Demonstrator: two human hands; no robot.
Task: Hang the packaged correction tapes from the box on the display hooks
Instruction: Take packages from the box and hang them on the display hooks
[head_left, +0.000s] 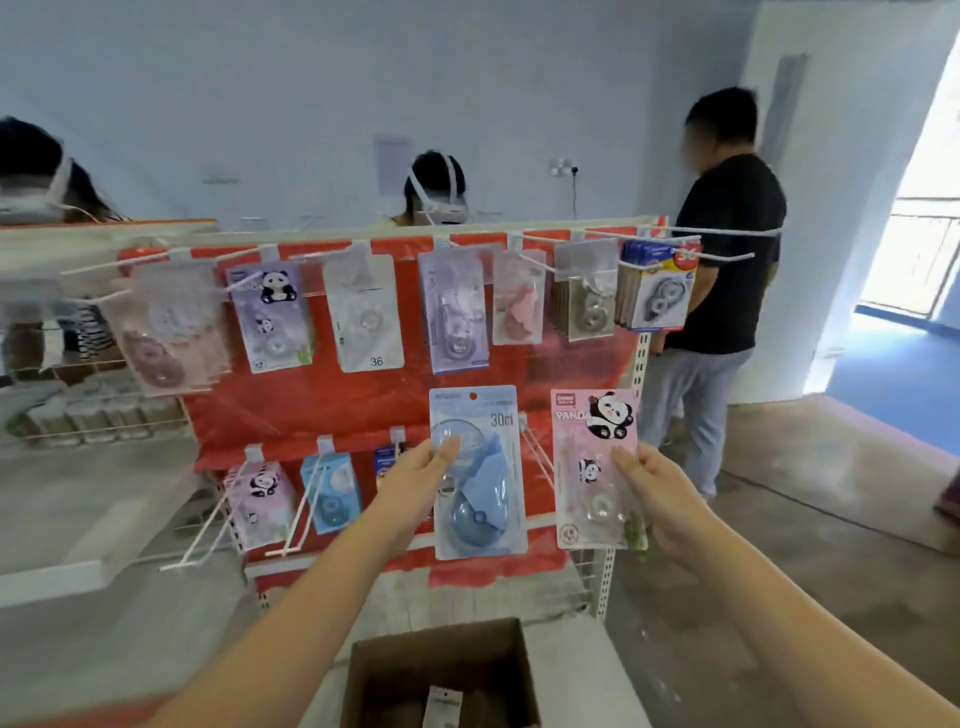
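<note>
Tapes first: the left hand (415, 480) has a blue pack (478, 470) pinched at its left edge, thumb on the front, held upright with the long side vertical and the hang hole at the top, "30m" printed near the upper right. It's a flat card with a clear plastic blister, and the blue dispenser inside runs top to bottom. The right hand (657, 493) grips a pink panda pack (597, 467) by its right edge, also upright and face toward the camera, thumb across the front, glossy card with a cartoon panda up top and a small round tape at the bottom. The two packs sit side by side, close but not touching, in front of the red board (332, 410).

Both forearms reach up from the near edge, elbows low, hands roughly level.

Thin white wire hooks (535, 452) stick out of the board in two rows. The top row is loaded with hanging packs (363, 312), purple, white and pink ones; the lower left hooks carry a few more. Down near the bottom is an open cardboard box (441, 670) with one pack visible inside. A person in a black shirt (727, 249) stands far right.
</note>
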